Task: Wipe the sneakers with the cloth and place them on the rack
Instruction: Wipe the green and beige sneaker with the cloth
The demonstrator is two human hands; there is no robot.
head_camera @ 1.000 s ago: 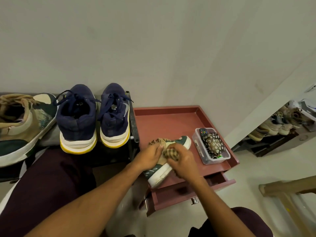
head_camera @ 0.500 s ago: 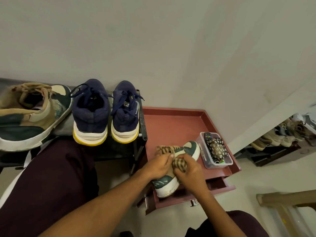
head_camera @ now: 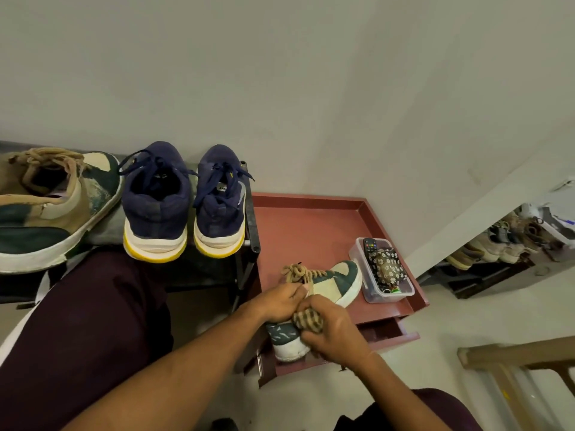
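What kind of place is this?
Probably a home entryway or hallway: a dark shoe rack carrying navy sneakers, a second rack full of shoes further back on the right, and a red table holding a boxed remote.

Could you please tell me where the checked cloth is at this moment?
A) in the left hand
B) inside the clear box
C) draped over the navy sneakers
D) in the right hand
D: the right hand grips the bunched checked cloth against the green and cream sneaker, which the left hand holds.
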